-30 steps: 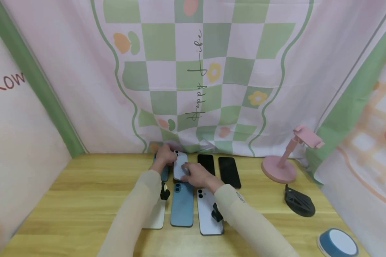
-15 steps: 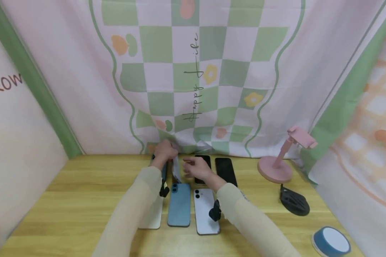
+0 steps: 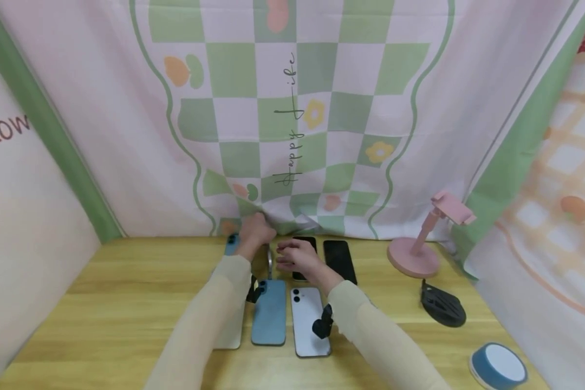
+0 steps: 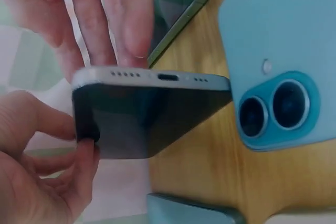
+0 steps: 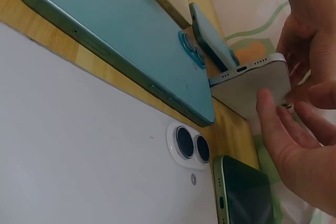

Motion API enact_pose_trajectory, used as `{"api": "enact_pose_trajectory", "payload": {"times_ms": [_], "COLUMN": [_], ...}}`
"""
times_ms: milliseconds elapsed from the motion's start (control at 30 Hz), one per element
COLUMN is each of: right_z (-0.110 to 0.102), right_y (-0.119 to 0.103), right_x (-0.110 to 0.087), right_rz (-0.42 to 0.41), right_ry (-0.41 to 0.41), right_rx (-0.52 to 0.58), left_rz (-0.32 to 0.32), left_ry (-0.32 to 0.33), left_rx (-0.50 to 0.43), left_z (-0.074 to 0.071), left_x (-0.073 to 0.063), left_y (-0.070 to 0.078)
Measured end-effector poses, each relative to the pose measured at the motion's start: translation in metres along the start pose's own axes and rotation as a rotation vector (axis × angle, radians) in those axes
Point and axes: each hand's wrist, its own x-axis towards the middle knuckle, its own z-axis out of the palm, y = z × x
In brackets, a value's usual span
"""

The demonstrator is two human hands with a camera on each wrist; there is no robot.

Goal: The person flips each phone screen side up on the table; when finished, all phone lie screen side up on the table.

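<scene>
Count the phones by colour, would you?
Blue: 2 (front-middle phone, back-left phone)
Whitish: 2 (front-right phone, phone held by left hand)
Cream: 1 (front-left phone)
Dark-screened: 2 (phone behind right hand, back-right phone)
Total: 7

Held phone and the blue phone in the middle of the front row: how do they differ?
Pose: the held phone is turned up on edge; the front blue phone lies flat on the table.
Colour: the held phone has a pale back, the front blue phone a blue one.
Contact: the left hand pinches the held phone; no hand touches the front blue phone.
Shared: both have rounded corners.
</scene>
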Motion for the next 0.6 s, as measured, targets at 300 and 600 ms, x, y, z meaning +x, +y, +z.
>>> {"api": "enact_pose_trajectory", "payload": {"times_ms": [300, 600], "right_z": [0.004, 0.008], "right_y": [0.008, 0.007], "right_x": [-0.001, -0.001], "right_rz": [-0.027, -0.019], "right_ry": [0.044, 0.137], "right_rx": [-0.070, -0.193], "left_rz": [0.042, 0.009], "left_ry": [-0.161, -0.208], "left_rx": [-0.288, -0.353], "left_z": [0.008, 0.013], "left_x": [-0.007, -0.016], "left_y": [-0.010, -0.017]}}
